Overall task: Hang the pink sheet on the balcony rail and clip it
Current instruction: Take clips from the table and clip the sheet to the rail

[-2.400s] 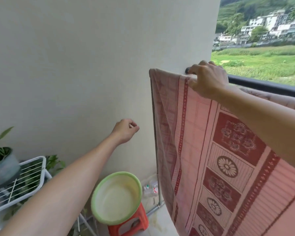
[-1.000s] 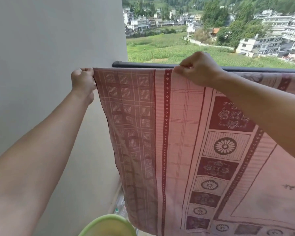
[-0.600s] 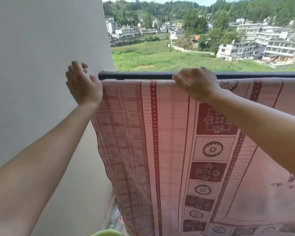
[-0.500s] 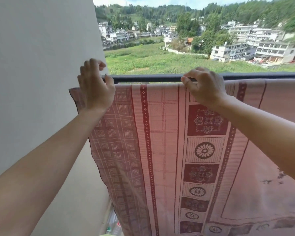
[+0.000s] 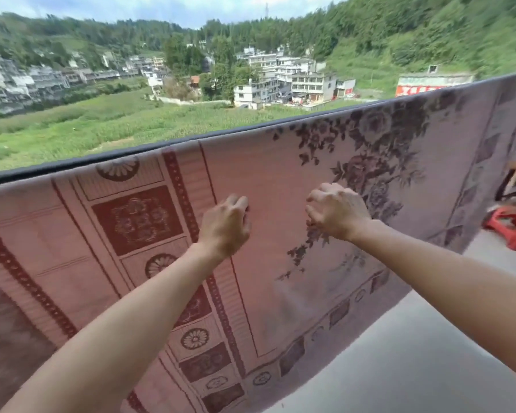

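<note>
Both my left hand (image 5: 225,223) and right hand (image 5: 338,211) have dropped from the balcony rail (image 5: 72,166) to mid-frame, fingers loosely spread, smoothing the draped pink sheet (image 5: 265,180); clipping remains.

Head view, down toward draped rail (image 5: 72,162)

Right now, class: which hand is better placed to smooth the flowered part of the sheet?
Probably the right hand: it hovers by the dark flower print on the pink sheet. The left hand sits nearer the red border.

sheet (image 5: 280,180) over rail (image 5: 72,163), stool (image 5: 513,226) far rt
</note>
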